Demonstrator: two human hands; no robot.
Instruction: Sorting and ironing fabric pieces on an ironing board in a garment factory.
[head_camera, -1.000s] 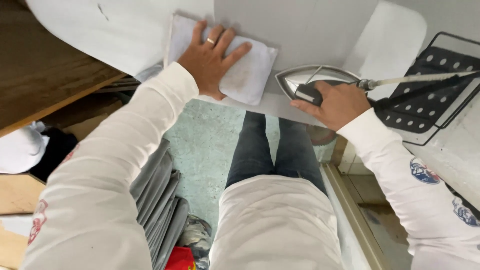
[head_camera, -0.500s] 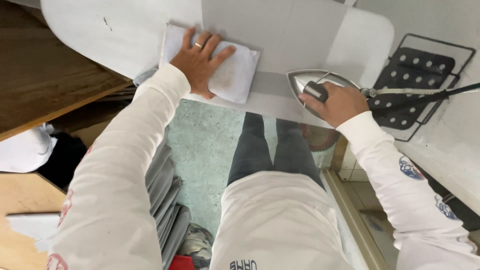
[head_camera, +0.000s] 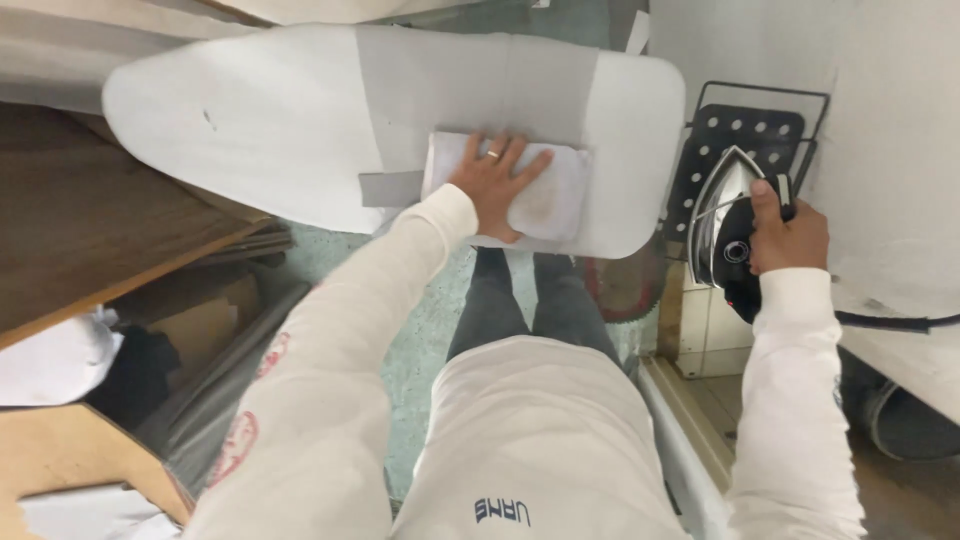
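A: What is pressed by the left hand (head_camera: 493, 180)?

B: A folded white cloth (head_camera: 545, 195) is held flat on the ironing board (head_camera: 300, 120). The palm is laid on the cloth's left half with the fingers spread apart, so the grip is open and nothing is clamped. A ring is worn on one finger.

A: Where is the cloth placed on the ironing board?

B: It is found at the board's near edge, towards the square right end, partly over the grey middle band of the board's cover.

A: And the right hand (head_camera: 790, 235)?

B: Its grip is closed around the black handle of an iron (head_camera: 722, 215). The iron is held off the ironing board, just beyond the board's right end, tipped so that its shiny soleplate is turned towards the board. It is seen in front of the black perforated metal rest (head_camera: 745, 135) fixed at that end. Whether the rest is touched by the iron cannot be told.

A: What else is seen around the ironing board?

B: A dark cord (head_camera: 890, 322) is led off to the right from the iron. A wooden surface (head_camera: 90, 230) is seen below the board's pointed left end, and a greenish floor (head_camera: 430, 330) beneath the board, where the person's dark-trousered legs are placed.
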